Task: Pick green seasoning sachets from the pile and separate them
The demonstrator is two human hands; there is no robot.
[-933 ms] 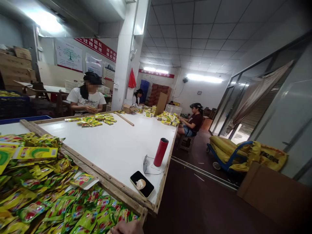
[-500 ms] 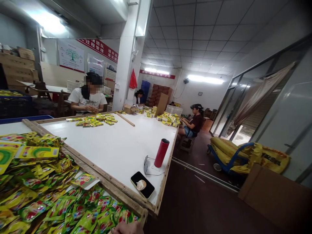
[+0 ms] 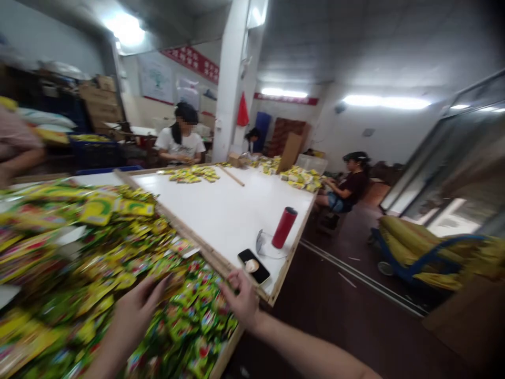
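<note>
Many green and yellow sachets (image 3: 197, 326) lie in a loose heap in the wooden-edged near part of the table. Over the heap is my left hand (image 3: 142, 300), thumb and fingers apart, with no item clearly visible in it. My right hand (image 3: 244, 302) is above the heap's right side, close to the wooden rail (image 3: 213, 255). Its fingers are half bent, the thumb stands apart, and I see nothing between them. Yellow flat boxes (image 3: 136, 207) rest on the sachets at the left. Motion blurs both hands somewhat.
Beyond the rail, a phone (image 3: 258, 273) with a round pale item on it, glasses (image 3: 260, 242) and a red tumbler (image 3: 284, 227) stand on the white tabletop (image 3: 221, 221). Co-workers sit around it. A blue trolley (image 3: 418, 268) with yellow sacks stands right.
The view has swung left, so the table appears further right. My left hand has come into view, and my right hand has risen from the bottom edge toward the rail.
</note>
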